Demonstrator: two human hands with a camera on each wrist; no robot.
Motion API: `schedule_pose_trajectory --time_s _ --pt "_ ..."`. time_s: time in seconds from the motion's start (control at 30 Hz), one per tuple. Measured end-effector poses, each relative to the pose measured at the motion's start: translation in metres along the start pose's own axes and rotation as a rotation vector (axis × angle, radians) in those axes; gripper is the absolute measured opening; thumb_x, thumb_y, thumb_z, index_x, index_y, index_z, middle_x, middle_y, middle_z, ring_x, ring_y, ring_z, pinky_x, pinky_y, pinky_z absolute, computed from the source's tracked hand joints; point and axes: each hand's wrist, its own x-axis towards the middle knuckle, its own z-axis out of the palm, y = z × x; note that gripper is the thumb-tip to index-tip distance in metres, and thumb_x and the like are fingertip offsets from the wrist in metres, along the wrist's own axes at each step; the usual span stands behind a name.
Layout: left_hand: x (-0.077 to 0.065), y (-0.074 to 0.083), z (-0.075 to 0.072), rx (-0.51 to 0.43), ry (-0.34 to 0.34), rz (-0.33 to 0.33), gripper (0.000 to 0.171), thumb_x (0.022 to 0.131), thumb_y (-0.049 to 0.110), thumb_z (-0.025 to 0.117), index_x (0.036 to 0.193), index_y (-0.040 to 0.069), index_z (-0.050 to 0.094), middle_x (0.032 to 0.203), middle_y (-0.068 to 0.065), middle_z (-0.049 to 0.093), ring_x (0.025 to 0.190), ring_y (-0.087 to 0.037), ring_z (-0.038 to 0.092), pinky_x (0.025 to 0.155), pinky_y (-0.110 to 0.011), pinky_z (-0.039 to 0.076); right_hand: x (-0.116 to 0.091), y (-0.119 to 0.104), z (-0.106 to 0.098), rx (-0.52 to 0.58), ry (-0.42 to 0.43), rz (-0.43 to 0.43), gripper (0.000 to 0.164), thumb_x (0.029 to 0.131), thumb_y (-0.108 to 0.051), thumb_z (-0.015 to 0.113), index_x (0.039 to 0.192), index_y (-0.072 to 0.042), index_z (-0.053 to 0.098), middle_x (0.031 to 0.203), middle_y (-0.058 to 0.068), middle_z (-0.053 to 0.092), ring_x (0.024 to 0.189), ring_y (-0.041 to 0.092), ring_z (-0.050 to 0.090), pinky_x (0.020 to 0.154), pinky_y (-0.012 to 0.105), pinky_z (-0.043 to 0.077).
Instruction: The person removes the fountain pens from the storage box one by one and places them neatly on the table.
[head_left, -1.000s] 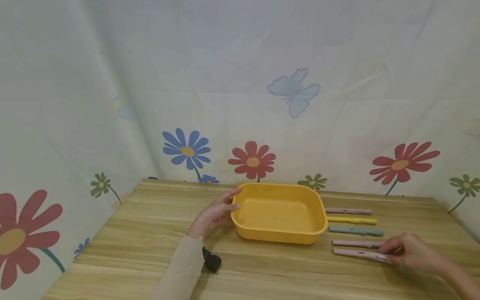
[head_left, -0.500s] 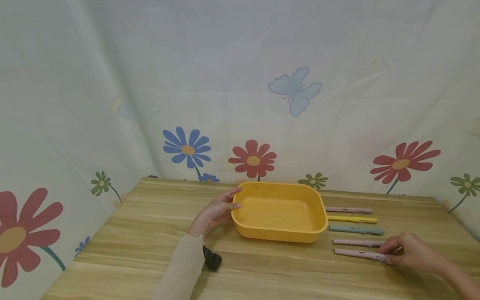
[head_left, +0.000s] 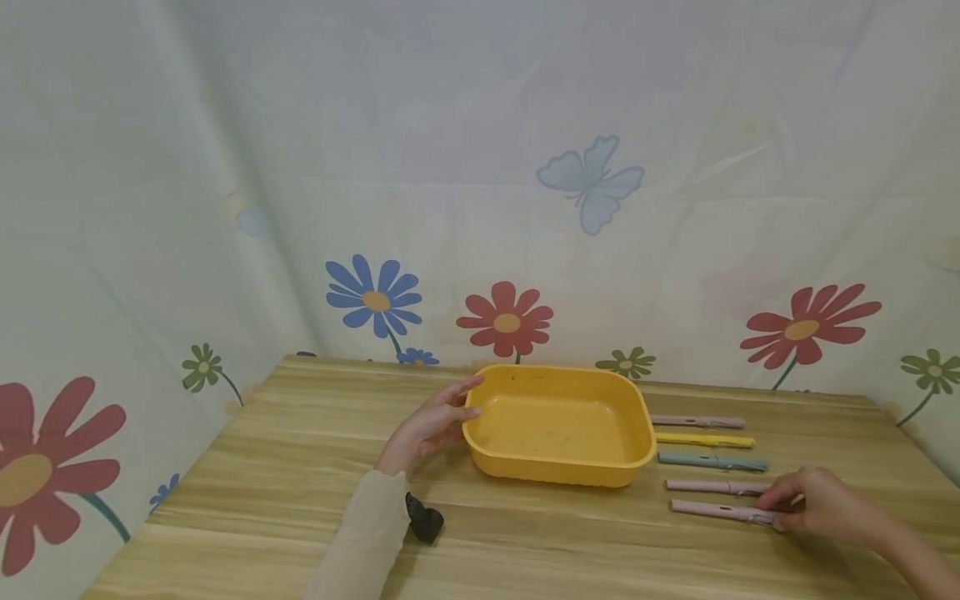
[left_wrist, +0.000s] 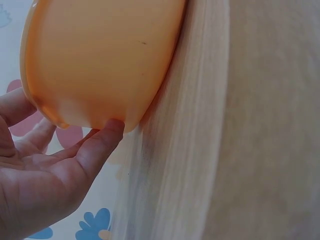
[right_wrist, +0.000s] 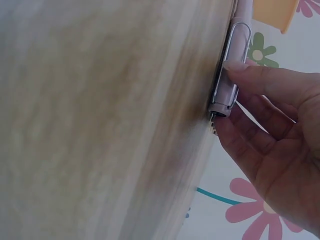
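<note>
A yellow plastic basin (head_left: 558, 471) stands on the wooden table. My left hand (head_left: 431, 425) holds its left end, with thumb and fingertips at the rim and side. In the left wrist view, fingers (left_wrist: 102, 142) press against the basin's outer wall (left_wrist: 100, 60). On the right, my right hand (head_left: 821, 508) pinches the clip end of the nearest pale pink pen (head_left: 708, 508). The right wrist view shows the thumb beside the metal clip of this pen (right_wrist: 235, 70), which lies close along the tabletop. Just behind it lies a second pink pen (head_left: 705, 486), its right end partly behind the fingers.
Beyond these, a blue-green pen (head_left: 708, 461), a yellow pen (head_left: 705, 440) and a mauve pen (head_left: 701, 422) lie in a row right of the basin. A black object (head_left: 425, 522) sits by the left sleeve. Behind the table (head_left: 540, 550) hangs a flowered cloth (head_left: 450, 208).
</note>
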Motion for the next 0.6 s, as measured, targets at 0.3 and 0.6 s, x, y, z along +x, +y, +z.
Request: schedule_pose_trajectory --time_s 0.3,0.6 --pt "-0.0002 -0.0002 0.0006 -0.026 -0.01 -0.006 0.057 0.089 0.0 0.051 0.141 0.017 0.036 0.148 -0.019 0.022 0.125 -0.037 0.038 0.096 -0.051 0.038 0.0021 -0.0046 -0.0007 -0.058 -0.02 0.033 0.013 0.069 -0.003 0.073 0.081 -0.003 0.071 0.079 0.003 0.069 0.074 -0.005 0.055 0.056 0.021 0.051" --pt "0.0002 0.0004 0.0013 -0.024 0.002 -0.011 0.057 0.088 0.001 0.052 0.14 0.017 0.037 0.147 -0.018 0.024 0.124 -0.037 0.039 0.095 -0.051 0.039 0.0002 -0.0024 -0.0015 -0.027 -0.021 0.017 0.017 0.068 0.0 0.073 0.085 -0.002 0.071 0.082 0.003 0.069 0.076 -0.006 0.056 0.057 0.022 0.051"
